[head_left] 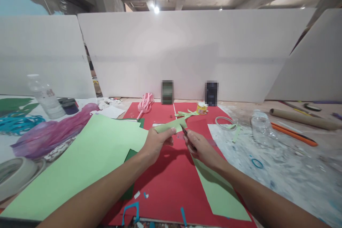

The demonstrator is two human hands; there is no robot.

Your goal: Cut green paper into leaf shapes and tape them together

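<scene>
My left hand (156,143) is closed in a pinch on a small strip of light green paper (171,125), held above the red sheet (165,178). My right hand (199,146) is closed round a small pair of scissors (184,130), whose blades meet the strip's right end. A long light green offcut (219,188) lies on the red sheet under my right forearm.
A large light green sheet (85,160) lies at left, beside purple fabric (53,130), a tape roll (16,176) and a plastic bottle (46,97). Pink ribbon (145,103), a yellow tape roll (201,108), a crumpled bottle (263,126), orange pencils (294,134) and a cardboard tube (304,119) lie around. White boards stand behind.
</scene>
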